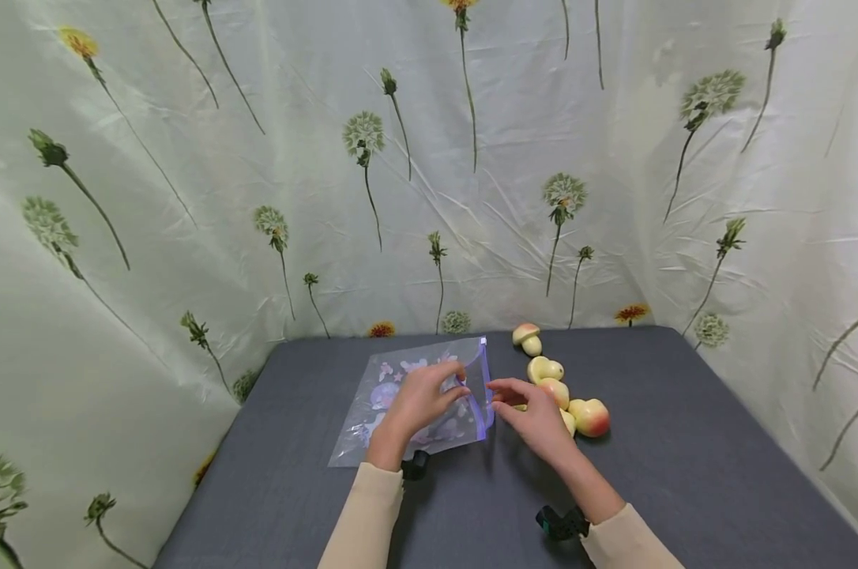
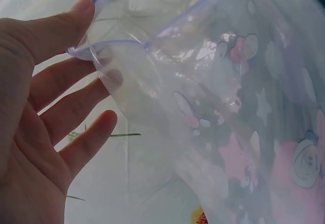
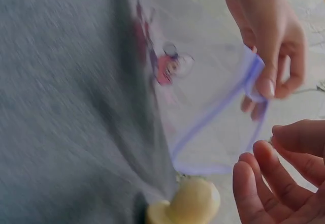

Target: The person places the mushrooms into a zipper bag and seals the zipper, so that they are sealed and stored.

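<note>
A clear zip bag [image 1: 372,427] with pastel printed figures and a purple zip edge lies slanted over the table, its mouth toward the right. My left hand [image 1: 423,399] pinches one lip of the mouth between thumb and fingers and lifts it. In the left wrist view the purple lip [image 2: 119,43] runs under the thumb, with the other fingers spread behind the film. My right hand [image 1: 536,415] has thumb and fingertips at the opposite purple edge, pinching it. In the right wrist view this edge [image 3: 213,109] bends toward those fingertips, and the mouth gapes between the hands.
Beside my right hand are several yellow and red rounded pieces: a mushroom-shaped one [image 1: 527,338] at the back, a pale curved one [image 1: 545,369], and a peach-like one [image 1: 591,417]. The dark grey table [image 1: 685,474] meets a flower-printed curtain [image 1: 315,197] behind.
</note>
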{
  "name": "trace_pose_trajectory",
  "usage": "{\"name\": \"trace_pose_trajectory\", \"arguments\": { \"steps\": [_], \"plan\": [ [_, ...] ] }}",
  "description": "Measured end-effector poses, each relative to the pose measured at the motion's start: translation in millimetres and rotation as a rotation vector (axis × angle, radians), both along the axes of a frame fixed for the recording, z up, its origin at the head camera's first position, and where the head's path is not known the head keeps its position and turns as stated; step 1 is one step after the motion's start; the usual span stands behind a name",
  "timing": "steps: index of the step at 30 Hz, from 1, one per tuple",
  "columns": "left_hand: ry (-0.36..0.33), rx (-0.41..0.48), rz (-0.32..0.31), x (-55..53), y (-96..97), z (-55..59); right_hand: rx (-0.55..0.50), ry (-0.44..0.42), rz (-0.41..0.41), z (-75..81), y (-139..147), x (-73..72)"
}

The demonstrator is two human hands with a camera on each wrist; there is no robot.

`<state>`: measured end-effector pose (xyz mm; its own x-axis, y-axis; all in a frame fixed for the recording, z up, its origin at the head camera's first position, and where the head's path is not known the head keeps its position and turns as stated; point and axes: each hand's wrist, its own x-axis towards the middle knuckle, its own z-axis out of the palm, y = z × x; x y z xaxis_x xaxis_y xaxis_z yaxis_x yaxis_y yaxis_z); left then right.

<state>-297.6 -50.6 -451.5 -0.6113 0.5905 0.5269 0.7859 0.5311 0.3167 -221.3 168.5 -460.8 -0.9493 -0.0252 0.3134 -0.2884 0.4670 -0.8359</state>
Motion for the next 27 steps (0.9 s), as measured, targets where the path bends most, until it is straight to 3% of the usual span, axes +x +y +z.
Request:
{"name": "trace_pose_trajectory", "arguments": {
  "steps": [6,14,21,27],
  "plan": [
    [0.071,0.002,-0.009,-2.3,-4.2,0.0,0.037,0.047,-0.042,6.9,13,-10.8],
    [0.067,0.002,-0.004,-3.0,-4.0,-0.2,0.146,0.055,-0.038,12.7,25,-18.6],
    [0.108,-0.033,0.008,-3.5,-2.7,-1.3,0.451,0.138,-0.031,1.1,29,-26.5],
    [0.151,-0.04,0.018,-4.6,-7.5,-2.9,0.618,0.17,-0.043,-7.2,23,-33.5]
  ]
}}
